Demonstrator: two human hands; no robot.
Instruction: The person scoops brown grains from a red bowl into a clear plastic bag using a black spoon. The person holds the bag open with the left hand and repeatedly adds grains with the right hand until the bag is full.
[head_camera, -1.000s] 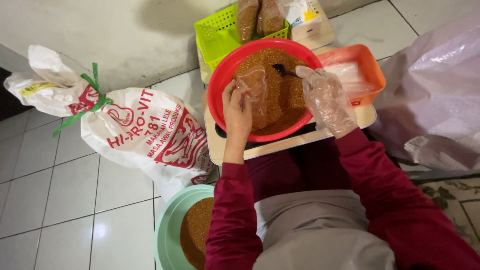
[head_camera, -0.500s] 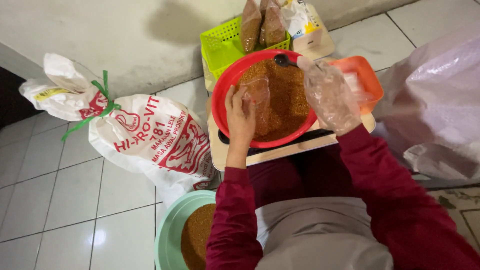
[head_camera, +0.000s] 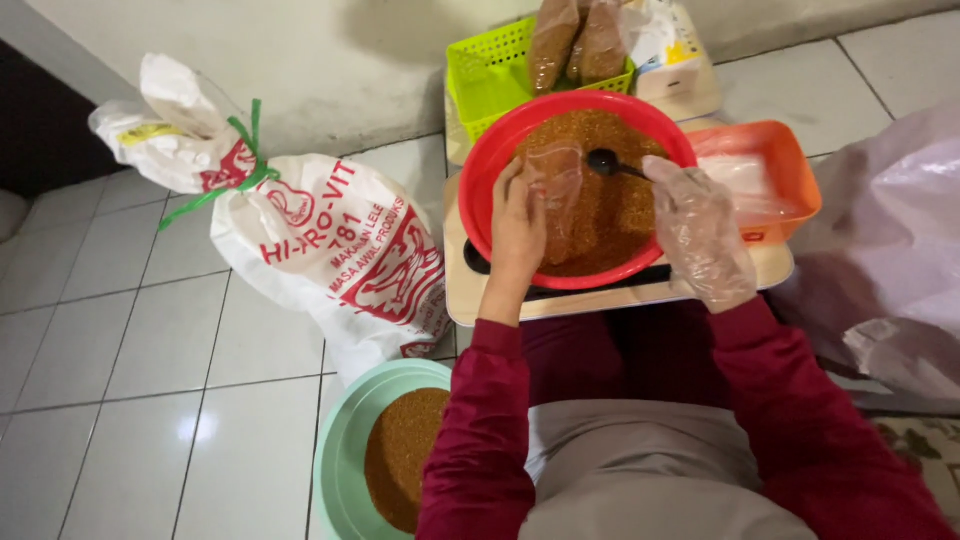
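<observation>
Sack: white feed sack (head_camera: 330, 255), tied green, lying on the floor tiles left of the table (head_camera: 610, 298).
Basin: red basin (head_camera: 490, 170) of brown pellets on the table.
Right hand (head_camera: 700, 235): gloved, grip closed on a dark spoon (head_camera: 603, 161) over the pellets.
Left hand (head_camera: 518, 225): bare, grip pinching a small clear bag (head_camera: 560, 175) inside the basin.

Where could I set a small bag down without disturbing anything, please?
Bare floor tiles lie left of the white sack and green bowl. It is crowded around the red basin, orange tray and yellow-green basket.
</observation>
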